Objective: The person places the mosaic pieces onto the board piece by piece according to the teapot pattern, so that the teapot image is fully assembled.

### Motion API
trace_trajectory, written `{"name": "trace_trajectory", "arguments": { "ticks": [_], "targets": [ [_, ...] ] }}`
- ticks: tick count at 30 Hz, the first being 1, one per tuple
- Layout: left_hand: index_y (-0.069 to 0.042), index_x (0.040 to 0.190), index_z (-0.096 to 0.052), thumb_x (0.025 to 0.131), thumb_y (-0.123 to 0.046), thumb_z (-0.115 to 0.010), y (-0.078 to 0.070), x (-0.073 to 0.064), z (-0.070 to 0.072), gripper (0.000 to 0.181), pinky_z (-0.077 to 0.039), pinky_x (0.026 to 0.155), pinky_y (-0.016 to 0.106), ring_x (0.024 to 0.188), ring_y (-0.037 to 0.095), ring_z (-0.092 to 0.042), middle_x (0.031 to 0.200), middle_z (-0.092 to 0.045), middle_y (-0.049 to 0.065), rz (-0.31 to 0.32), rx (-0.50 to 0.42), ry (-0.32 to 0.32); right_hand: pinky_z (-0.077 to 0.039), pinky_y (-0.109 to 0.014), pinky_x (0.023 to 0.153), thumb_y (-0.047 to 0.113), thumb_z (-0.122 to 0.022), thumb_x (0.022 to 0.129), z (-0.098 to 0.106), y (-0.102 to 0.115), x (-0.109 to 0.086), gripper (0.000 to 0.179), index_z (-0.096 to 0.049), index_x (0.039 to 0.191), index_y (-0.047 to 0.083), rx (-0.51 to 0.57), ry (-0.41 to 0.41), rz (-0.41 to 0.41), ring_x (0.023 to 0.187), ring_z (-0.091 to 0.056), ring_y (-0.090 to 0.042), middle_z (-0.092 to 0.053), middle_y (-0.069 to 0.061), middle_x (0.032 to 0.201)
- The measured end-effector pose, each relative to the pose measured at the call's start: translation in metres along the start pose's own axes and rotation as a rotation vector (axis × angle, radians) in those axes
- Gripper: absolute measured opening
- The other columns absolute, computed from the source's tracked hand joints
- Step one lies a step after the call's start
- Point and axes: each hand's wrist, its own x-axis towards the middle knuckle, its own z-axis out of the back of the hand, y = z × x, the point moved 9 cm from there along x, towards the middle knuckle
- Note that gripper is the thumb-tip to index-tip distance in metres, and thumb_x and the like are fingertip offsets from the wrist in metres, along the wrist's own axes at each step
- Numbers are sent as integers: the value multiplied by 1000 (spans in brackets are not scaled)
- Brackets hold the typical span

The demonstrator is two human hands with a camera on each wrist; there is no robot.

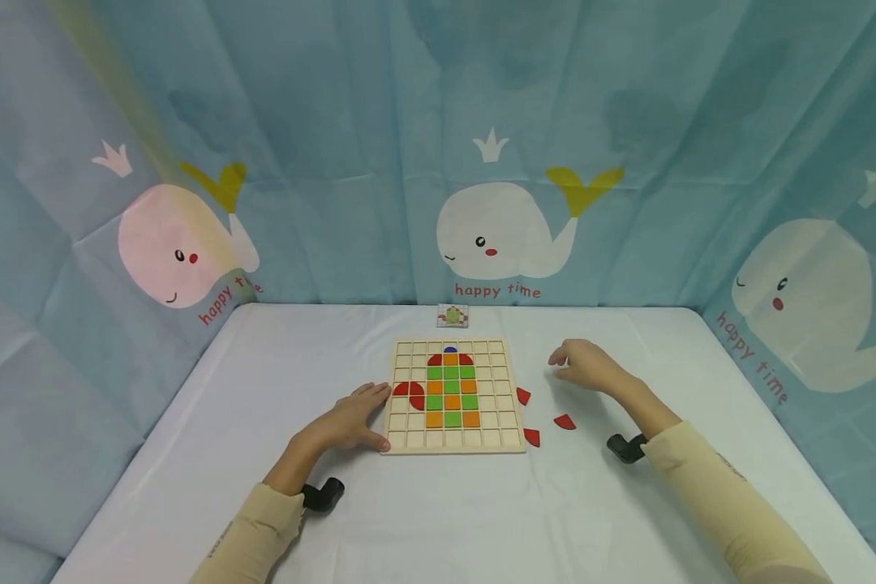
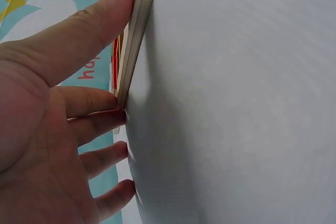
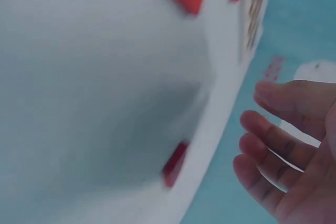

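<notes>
A wooden grid board [image 1: 496, 442] lies flat on the table, with green and orange squares in its middle columns. Red quarter-round pieces [image 1: 410, 389] and a blue half-round piece [image 1: 450, 349] also sit in it. My left hand [image 1: 350, 418] rests at the board's left side. In the left wrist view its thumb [image 2: 89, 32] touches the board's edge [image 2: 137, 35], fingers spread. Right of the board, my right hand [image 1: 587, 365] is above the table, fingers loosely bent and holding nothing. Loose red pieces [image 1: 565, 422] lie near it, blurred in the right wrist view.
Behind the board lies a small picture card [image 1: 453, 315] with a coloured pattern. A white cloth [image 1: 263, 365] covers the table. Blue curtains [image 1: 350, 227] with whale prints enclose its back and sides.
</notes>
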Motion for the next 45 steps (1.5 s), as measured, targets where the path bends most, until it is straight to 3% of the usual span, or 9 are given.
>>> {"name": "trace_trajectory", "arguments": {
  "ticks": [8,18,45],
  "targets": [
    [-2,152,-31,73,-30,-85,-1,0,2,99,-18,117,64,149,40,-18,160,-29,16,4,4,2,-55,-45,84,-6,-61,82,-5,-37,-10,30,-71,110,-2,14,12,-29,90,-61,-27,-67,-16,99],
    [-2,151,-31,73,-30,-85,-1,0,1,99,-18,116,64,149,41,-19,159,-29,16,-4,-2,-1,-54,-47,87,-7,-62,81,-9,-55,-14,27,-71,107,-2,8,37,-57,93,-62,-29,-69,-16,100],
    [-3,151,-33,72,-31,-85,-4,-1,2,99,-19,116,64,149,41,-19,159,-30,16,-9,-7,-3,-55,-46,83,8,-71,83,-8,-58,-20,22,-71,103,-2,23,8,-97,88,-62,-26,-69,-15,94]
  ]
}}
